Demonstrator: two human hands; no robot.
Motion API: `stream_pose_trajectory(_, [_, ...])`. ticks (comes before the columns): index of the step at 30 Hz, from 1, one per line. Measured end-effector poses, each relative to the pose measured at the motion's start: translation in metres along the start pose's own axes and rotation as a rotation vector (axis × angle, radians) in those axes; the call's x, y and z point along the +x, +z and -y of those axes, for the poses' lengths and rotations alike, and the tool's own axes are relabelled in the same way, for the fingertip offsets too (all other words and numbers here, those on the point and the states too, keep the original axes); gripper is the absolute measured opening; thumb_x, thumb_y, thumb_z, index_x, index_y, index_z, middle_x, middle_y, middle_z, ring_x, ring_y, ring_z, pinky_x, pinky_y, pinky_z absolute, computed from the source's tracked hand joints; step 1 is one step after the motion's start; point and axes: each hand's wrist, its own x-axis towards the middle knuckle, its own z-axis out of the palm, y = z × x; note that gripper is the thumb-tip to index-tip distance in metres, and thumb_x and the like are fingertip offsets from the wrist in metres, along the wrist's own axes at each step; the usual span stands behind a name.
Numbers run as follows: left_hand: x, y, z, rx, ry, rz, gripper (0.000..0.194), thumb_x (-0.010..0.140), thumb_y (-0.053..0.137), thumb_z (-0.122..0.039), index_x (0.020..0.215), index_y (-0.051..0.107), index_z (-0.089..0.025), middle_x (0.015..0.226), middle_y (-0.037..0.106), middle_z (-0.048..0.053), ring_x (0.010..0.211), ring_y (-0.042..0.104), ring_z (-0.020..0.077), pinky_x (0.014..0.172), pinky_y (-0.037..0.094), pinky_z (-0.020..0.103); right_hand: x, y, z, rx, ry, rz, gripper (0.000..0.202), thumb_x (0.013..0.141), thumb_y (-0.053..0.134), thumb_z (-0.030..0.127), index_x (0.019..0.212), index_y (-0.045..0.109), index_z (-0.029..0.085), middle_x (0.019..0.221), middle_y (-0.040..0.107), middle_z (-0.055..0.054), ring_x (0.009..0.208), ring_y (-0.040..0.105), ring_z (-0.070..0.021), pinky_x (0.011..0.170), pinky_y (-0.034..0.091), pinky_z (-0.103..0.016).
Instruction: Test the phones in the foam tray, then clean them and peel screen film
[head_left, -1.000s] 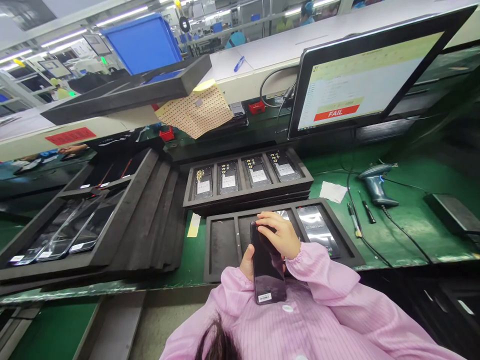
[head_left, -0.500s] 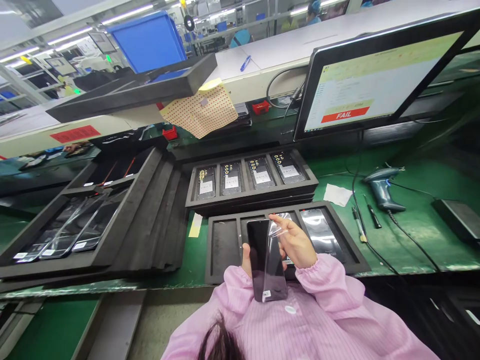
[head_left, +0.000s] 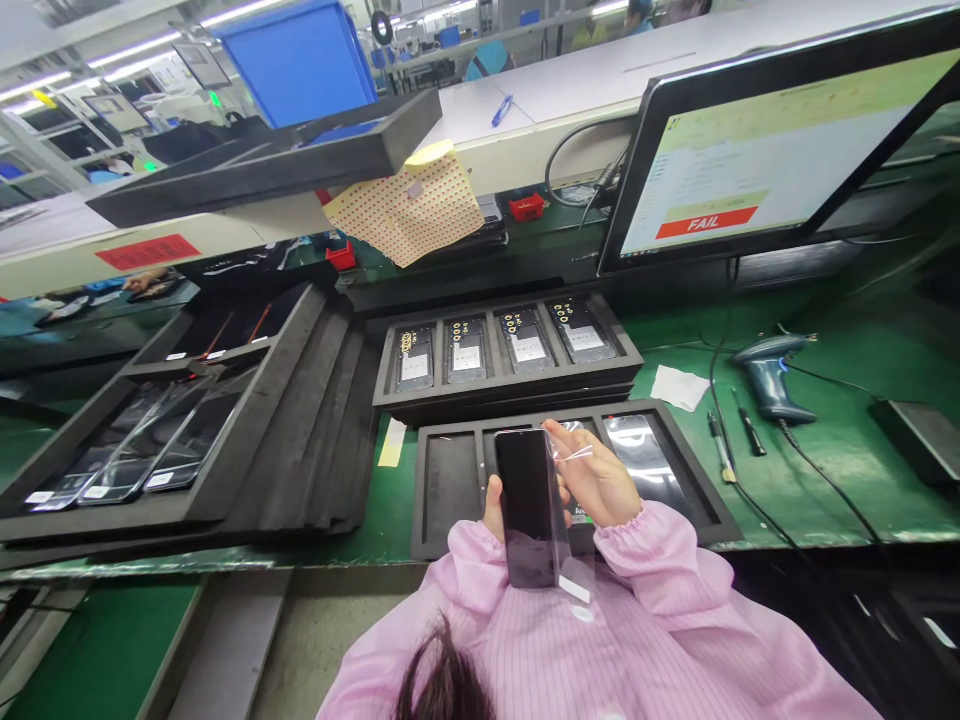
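A dark smartphone (head_left: 526, 510) is upright in front of my chest, gripped along its edges by my left hand (head_left: 493, 508), whose thumb shows at the left side. My right hand (head_left: 600, 478) pinches the upper end of a clear protective film (head_left: 576, 560) at the phone's top right corner. The film hangs along the right side of the screen, a white label on its lower end. Behind my hands lies a black foam tray (head_left: 450, 490); its left compartment holds nothing, and a glossy phone (head_left: 646, 465) fills the right one. My right hand partly covers the middle compartments.
Behind stands another foam tray (head_left: 510, 385) with several opened phones. Stacked trays (head_left: 300, 420) with film-covered phones rise at left. To the right are a barcode scanner (head_left: 772, 375), screwdriver-like tools (head_left: 748, 425), loose cables and a monitor (head_left: 780, 160) reading FAIL.
The film has come away from the screen toward the right, its label now beyond the phone's edge. My right hand has moved slightly right; my left still holds the phone.
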Motion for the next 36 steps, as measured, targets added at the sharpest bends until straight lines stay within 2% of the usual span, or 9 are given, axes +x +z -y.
stream_pose_trajectory(6, [-0.002,0.007,-0.002,-0.077,0.020,0.042,0.080,0.058,0.050,-0.078,0.110,0.061,-0.017,0.086,0.060,0.009,0.085,0.053,0.0233,0.075,0.041,0.039,0.001,0.002,-0.001,0.013,-0.005,-0.018,0.023,0.073,0.062,0.038,0.079,0.045,0.024,0.125,0.053,-0.003,0.062,0.054,-0.0124,0.032,0.034,-0.021])
stream_pose_trajectory(10, [-0.002,0.005,-0.002,-0.080,0.012,0.033,0.081,0.054,0.057,-0.074,0.112,0.060,-0.018,0.092,0.060,0.008,0.087,0.052,0.0221,0.075,0.041,0.036,0.002,0.001,-0.003,-0.004,-0.016,-0.003,0.019,0.074,0.060,0.035,0.080,0.044,0.026,0.124,0.054,0.000,0.065,0.054,-0.0137,0.032,0.033,-0.020])
stream_pose_trajectory(15, [-0.001,0.003,-0.001,-0.069,0.028,0.054,0.078,0.058,0.054,-0.073,0.113,0.059,-0.018,0.094,0.060,0.008,0.088,0.053,0.0227,0.076,0.040,0.037,0.002,0.000,-0.004,0.014,0.001,-0.004,0.018,0.072,0.061,0.031,0.080,0.045,0.027,0.125,0.053,0.002,0.065,0.053,-0.0131,0.031,0.032,-0.020])
stream_pose_trajectory(21, [-0.004,0.004,0.000,-0.087,0.046,0.049,0.078,0.059,0.055,-0.073,0.110,0.059,-0.014,0.089,0.059,0.010,0.085,0.054,0.0247,0.074,0.040,0.037,0.002,0.001,-0.007,-0.002,0.020,-0.040,0.020,0.073,0.061,0.037,0.078,0.046,0.025,0.125,0.053,-0.002,0.068,0.057,-0.0157,0.031,0.031,-0.021])
stream_pose_trajectory(27, [-0.010,-0.004,0.001,-0.111,0.054,0.063,0.080,0.059,0.051,-0.077,0.103,0.061,-0.011,0.084,0.060,0.013,0.080,0.056,0.0276,0.071,0.039,0.039,0.007,0.005,-0.016,0.030,0.066,-0.017,0.023,0.073,0.064,0.037,0.078,0.046,0.024,0.130,0.050,-0.004,0.066,0.056,-0.0150,0.030,0.034,-0.021])
stream_pose_trajectory(32, [-0.015,-0.016,-0.002,-0.162,0.097,0.084,0.076,0.059,0.055,-0.073,0.104,0.060,-0.012,0.083,0.060,0.010,0.069,0.056,0.0210,0.066,0.038,0.035,0.013,0.011,-0.025,0.012,0.094,0.031,0.022,0.076,0.062,0.040,0.080,0.047,0.024,0.130,0.050,-0.006,0.059,0.056,-0.0146,0.030,0.032,-0.023])
stream_pose_trajectory(36, [-0.016,-0.023,-0.004,-0.160,0.109,0.069,0.077,0.060,0.054,-0.074,0.104,0.058,-0.011,0.082,0.060,0.010,0.065,0.056,0.0204,0.065,0.036,0.035,0.018,0.013,-0.029,0.000,0.116,0.081,0.022,0.078,0.060,0.040,0.080,0.045,0.024,0.129,0.051,-0.005,0.049,0.052,-0.0108,0.030,0.032,-0.023])
